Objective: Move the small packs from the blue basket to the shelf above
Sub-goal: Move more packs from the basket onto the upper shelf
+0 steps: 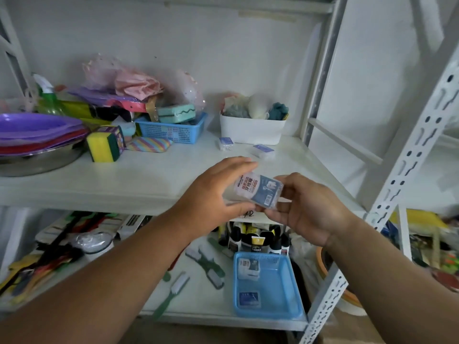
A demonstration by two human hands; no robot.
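I pinch the small pack (pixel 255 192) between left hand (pixel 213 194) and right hand (pixel 305 207) — a loose handover could drop it short of the shelf (pixel 149 175).

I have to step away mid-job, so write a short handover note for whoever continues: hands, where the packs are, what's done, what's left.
Hands: left hand and right hand both grip one small pack, held in front of the upper shelf's front edge, not yet set down.
Done: two packs lie on the upper shelf, one in front of the white bin, one to its right.
Left: place the held pack, then move the two still in the blue basket on the lower shelf, one at its back-left, one at its front-left.
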